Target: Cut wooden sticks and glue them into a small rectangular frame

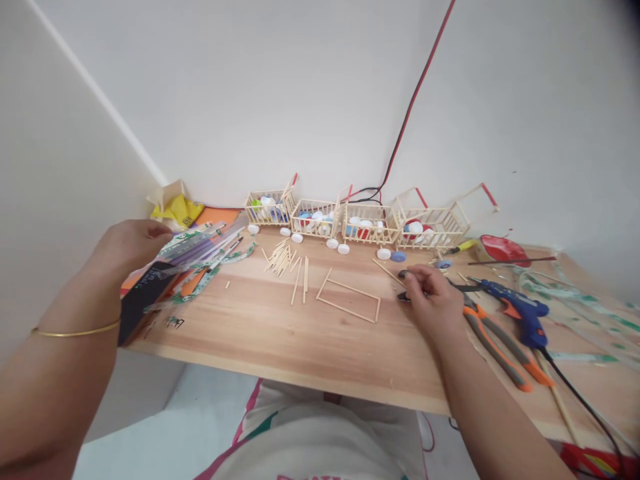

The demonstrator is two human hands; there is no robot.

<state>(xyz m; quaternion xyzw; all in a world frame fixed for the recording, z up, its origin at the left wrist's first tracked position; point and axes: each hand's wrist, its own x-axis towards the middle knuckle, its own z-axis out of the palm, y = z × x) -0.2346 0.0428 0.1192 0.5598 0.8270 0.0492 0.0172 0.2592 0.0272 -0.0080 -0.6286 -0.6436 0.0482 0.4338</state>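
Observation:
My left hand [131, 245] is closed on a clear plastic packet of sticks [207, 248], holding it just above the left end of the wooden board [280, 333]. My right hand [430, 298] rests on the board with its fingers curled over a small dark object [404, 285] that I cannot make out. A rectangular frame of thin wooden sticks [349, 298] lies flat between the two hands. Loose sticks [287, 261] are scattered behind it.
Several stick-built carts [370, 223] filled with bottle caps line the wall. Orange-handled pliers [495, 343] and a blue glue gun [520, 312] with its cord lie to the right. A red lid [503, 250], a yellow wrapper [177, 210] and a red-black cable [410, 113] are nearby.

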